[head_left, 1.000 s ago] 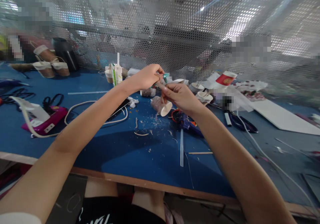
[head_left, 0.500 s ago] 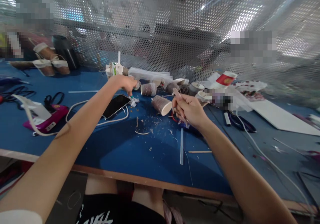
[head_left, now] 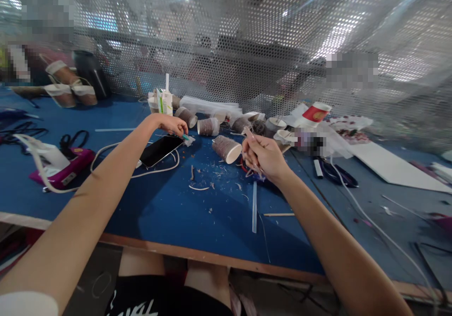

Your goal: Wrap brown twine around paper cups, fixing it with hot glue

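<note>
Above the blue table [head_left: 169, 207], left hand [head_left: 172, 124] now lowered beside phone [head_left: 160, 149], pinching teal tool [head_left: 185, 137], right hand [head_left: 263, 156] still gripping thin stick [head_left: 248, 131].

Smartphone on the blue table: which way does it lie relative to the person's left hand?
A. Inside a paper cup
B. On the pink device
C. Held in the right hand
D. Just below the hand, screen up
D: the dark-screened smartphone lies flat on the table just beneath the left hand.

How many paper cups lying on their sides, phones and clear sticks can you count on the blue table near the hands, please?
Paper cups lying on their sides: 3
Phones: 1
Clear sticks: 1
Total: 5
</note>
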The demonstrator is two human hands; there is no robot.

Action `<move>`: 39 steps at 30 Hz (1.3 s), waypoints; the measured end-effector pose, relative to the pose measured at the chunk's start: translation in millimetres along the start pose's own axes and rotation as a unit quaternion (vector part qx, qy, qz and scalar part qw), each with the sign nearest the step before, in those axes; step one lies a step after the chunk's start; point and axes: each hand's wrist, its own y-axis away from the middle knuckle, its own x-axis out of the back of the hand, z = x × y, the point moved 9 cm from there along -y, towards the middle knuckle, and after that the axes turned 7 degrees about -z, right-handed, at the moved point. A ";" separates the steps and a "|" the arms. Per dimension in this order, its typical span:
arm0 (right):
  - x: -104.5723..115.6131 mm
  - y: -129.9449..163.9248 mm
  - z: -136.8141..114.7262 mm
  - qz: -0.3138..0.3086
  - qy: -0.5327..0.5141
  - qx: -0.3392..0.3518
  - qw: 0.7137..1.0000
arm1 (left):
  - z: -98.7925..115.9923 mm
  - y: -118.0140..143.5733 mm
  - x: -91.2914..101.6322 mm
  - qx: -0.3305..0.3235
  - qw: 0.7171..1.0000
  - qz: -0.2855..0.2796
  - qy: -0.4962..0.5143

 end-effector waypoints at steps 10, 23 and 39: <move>-1.4 -0.9 3.1 -0.003 -0.024 -0.012 1.000 | -19.6 -2.1 3.0 0.023 0.998 0.017 -0.053; -0.3 -0.6 5.3 -0.002 -0.057 -0.016 0.998 | 18.5 -6.1 20.9 -0.057 0.984 0.150 0.082; -0.2 2.1 1.2 -0.016 -0.129 -0.035 0.991 | 30.2 0.7 25.0 -0.068 0.872 0.245 0.418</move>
